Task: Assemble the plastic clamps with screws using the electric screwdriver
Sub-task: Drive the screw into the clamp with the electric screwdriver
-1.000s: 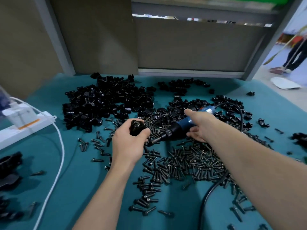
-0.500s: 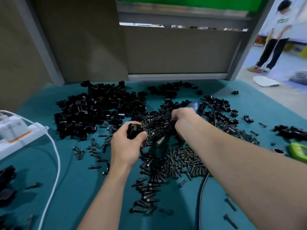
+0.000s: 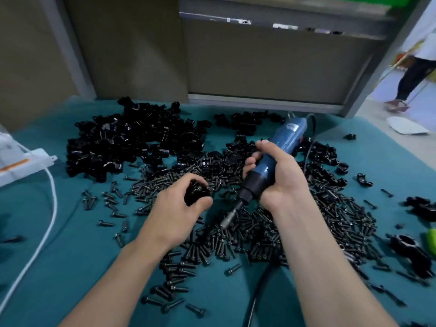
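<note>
My left hand (image 3: 175,208) grips a black plastic clamp (image 3: 196,191) just above the screw pile. My right hand (image 3: 277,175) is wrapped round the blue electric screwdriver (image 3: 279,147), held tilted with its metal bit (image 3: 230,218) pointing down-left, a short gap right of the clamp. Many black screws (image 3: 271,234) lie spread on the teal table under both hands. A large heap of black clamps (image 3: 127,142) sits at the back left, and more clamp parts (image 3: 325,171) lie behind and right of the screwdriver.
The screwdriver's black cable (image 3: 257,291) runs toward me between my arms. A white power strip (image 3: 21,161) and white cord (image 3: 50,208) sit at the left. A green object (image 3: 431,239) and clamp pieces (image 3: 405,246) lie at the right edge. A person walks at far right (image 3: 415,67).
My right hand has picked the screwdriver up off the table and raised it, bit now angled down toward the clamp. My left hand has kept holding the clamp.
</note>
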{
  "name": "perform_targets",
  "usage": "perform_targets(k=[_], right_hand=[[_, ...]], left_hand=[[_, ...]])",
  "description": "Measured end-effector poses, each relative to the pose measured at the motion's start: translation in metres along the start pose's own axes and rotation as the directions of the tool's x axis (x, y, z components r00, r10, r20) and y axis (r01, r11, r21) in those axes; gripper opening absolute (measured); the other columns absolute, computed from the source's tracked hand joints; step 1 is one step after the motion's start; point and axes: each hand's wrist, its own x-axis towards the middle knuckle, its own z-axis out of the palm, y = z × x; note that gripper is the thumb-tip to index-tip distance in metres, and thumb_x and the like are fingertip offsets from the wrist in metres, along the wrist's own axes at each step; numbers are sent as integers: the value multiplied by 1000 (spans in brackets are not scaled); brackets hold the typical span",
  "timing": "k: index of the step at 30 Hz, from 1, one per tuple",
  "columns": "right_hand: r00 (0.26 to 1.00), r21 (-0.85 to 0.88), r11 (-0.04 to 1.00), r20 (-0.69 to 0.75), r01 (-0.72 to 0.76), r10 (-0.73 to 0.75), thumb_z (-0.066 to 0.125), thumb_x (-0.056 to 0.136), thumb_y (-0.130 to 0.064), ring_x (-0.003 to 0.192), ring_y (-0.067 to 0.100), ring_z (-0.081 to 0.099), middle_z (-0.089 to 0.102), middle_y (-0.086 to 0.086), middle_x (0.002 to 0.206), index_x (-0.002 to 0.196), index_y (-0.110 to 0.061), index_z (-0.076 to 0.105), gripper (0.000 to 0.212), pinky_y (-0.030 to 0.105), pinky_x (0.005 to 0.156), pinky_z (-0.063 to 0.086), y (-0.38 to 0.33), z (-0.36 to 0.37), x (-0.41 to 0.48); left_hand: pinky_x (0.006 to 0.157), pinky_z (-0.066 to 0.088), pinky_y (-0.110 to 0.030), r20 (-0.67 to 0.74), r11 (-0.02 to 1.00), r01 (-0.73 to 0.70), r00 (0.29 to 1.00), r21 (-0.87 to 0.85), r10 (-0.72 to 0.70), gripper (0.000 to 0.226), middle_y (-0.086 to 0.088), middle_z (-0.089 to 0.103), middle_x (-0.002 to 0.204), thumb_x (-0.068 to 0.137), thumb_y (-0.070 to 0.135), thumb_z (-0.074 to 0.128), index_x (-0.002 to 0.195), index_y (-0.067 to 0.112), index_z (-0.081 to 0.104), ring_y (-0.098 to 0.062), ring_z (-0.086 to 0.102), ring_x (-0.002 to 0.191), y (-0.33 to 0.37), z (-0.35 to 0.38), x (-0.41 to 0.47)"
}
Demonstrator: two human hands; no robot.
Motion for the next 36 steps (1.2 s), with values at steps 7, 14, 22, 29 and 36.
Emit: perform_targets(k=[7, 14, 22, 29, 36], right_hand=[[972, 87, 971, -107, 221, -212, 63, 91, 6, 50, 17, 53, 55, 5, 64, 106, -10, 63, 22, 26, 51, 49, 17, -18, 26], [955, 290, 915, -174, 282, -239, 62, 93, 3, 52, 15, 54, 56, 2, 65, 98, -13, 61, 17, 24, 54, 49, 12, -31, 29], [942, 300, 897, -183, 325, -280, 64, 93, 2, 52, 15, 56, 56, 2, 68, 101, -13, 61, 17, 24, 55, 50, 14, -35, 28], [941, 285, 898, -136, 335, -308, 63, 91, 6, 56, 16, 56, 57, 3, 71, 96, -14, 59, 21, 26, 57, 51, 18, -33, 28], [945, 270, 905, -84, 328, -317, 61, 89, 9, 57, 16, 56, 58, 2, 71, 94, -15, 56, 25, 26, 58, 52, 24, -29, 25]], left_hand=[[66, 47, -13, 6, 992, 125, 992, -31, -125, 38, 29, 61, 100, 76, 31, 93, 91, 55, 67, 16, 60, 88, 1, 2, 0], [71, 55, -19, 103, 994, 91, 991, -59, -85, 28, 13, 75, 91, 85, 19, 86, 93, 41, 71, -7, 71, 83, 4, 1, 0], [68, 49, -14, 163, 995, 50, 986, -92, -34, 23, 9, 73, 83, 89, 18, 82, 93, 38, 71, -4, 66, 75, 2, 3, -1], [50, 39, -18, 155, 981, 110, 984, -161, -84, 17, 14, 63, 64, 91, 16, 79, 88, 31, 71, 1, 51, 49, 1, 4, -2], [46, 45, -26, 75, 974, 163, 985, -156, -153, 15, 6, 70, 65, 90, 10, 80, 87, 22, 71, -11, 55, 43, 0, 6, -6]])
